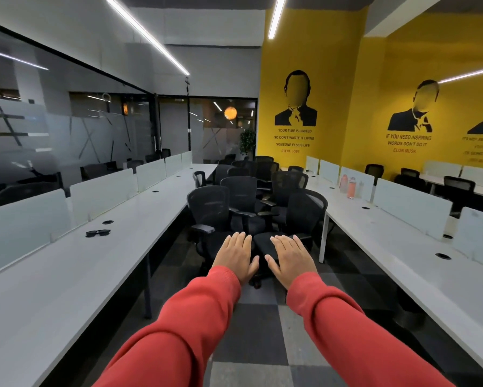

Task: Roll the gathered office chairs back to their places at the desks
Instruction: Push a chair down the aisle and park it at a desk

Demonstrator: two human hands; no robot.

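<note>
the left hand (236, 254) and right hand (290, 256) reach forward side by side, palms down, fingers straight, holding nothing. just beyond them the black chairs (223, 208) stand bunched in the aisle between the left desk (67, 275) and right desk (402, 247). sunglasses (98, 233) lie on the left desk; bottles (352, 188) stand farther off on the right.

Both arms reach forward in red sleeves; left hand (236, 256) and right hand (290, 258) flat, palms down, fingers (237, 239) straight, thumbs nearly touching.
</note>
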